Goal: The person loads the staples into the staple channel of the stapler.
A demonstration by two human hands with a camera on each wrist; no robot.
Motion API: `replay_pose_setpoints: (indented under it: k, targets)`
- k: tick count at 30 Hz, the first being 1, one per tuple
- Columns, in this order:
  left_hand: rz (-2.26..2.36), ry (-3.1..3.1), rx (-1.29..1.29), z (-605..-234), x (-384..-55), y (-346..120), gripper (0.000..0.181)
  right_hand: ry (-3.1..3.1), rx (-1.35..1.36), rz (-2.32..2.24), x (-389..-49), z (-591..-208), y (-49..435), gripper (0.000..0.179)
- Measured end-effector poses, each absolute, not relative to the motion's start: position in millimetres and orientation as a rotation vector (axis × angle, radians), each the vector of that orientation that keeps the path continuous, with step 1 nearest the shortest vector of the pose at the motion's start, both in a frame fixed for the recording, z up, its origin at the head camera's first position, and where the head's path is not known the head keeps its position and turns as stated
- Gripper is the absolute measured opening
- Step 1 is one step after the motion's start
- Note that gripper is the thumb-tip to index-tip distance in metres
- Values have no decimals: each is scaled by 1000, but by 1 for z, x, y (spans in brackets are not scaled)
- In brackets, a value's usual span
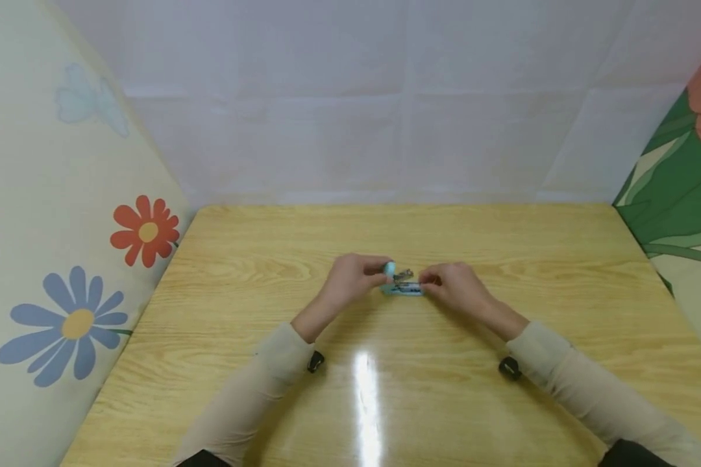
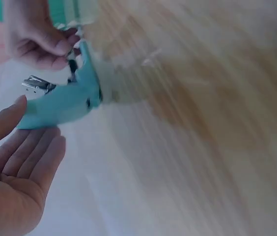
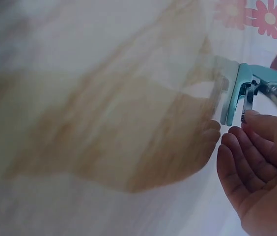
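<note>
A teal stapler (image 1: 403,290) lies on the wooden table with its top swung up and back, so its metal parts show. My left hand (image 1: 353,279) holds the raised top cover between thumb and fingers, seen closely as the teal cover (image 2: 60,105) in the left wrist view. From the other side, my right hand (image 1: 458,285) has thumb and fingertips pinched at the free end of the metal channel (image 3: 248,101). Whether a staple strip is between those fingertips, I cannot tell. A metal magazine piece (image 2: 38,84) sticks out from under the raised cover.
The wooden table (image 1: 257,259) ends at a white cloth backdrop (image 1: 327,130). A wall panel with painted flowers (image 1: 77,324) stands at left, another with green leaves (image 1: 689,188) at right. Bright glare (image 1: 367,402) lies on the tabletop nearer the body.
</note>
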State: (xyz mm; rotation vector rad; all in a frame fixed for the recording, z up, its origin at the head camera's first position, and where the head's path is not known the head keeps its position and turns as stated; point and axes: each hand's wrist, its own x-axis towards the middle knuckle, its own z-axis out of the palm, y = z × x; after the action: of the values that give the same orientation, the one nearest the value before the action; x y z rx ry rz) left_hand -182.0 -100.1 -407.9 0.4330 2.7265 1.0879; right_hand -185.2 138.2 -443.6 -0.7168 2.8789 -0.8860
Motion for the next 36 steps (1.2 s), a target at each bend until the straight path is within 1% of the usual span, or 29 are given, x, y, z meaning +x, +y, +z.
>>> replay_pose_setpoints:
  k: [5, 12, 18, 25, 31, 36]
  targets:
    - [849, 2854, 617, -410, -184, -80, 34, 2863, -744, -931, -186, -446, 136, 14]
    - [655, 2898, 753, -411, -184, -64, 31, 2863, -712, -970, -184, -447, 141, 14]
    - [472, 2954, 882, -413, -179, -53, 17, 2874, -729, -980, -181, -450, 142, 13]
    - [405, 2958, 889, -410, -177, -50, 17, 2887, -729, -981, -182, -449, 138, 13]
    - [297, 2985, 882, -412, -179, -51, 12, 2881, -756, -987, -186, -450, 134, 11]
    - [428, 2960, 826, -415, -181, -54, 11, 2854, -736, -992, -187, -451, 136, 12]
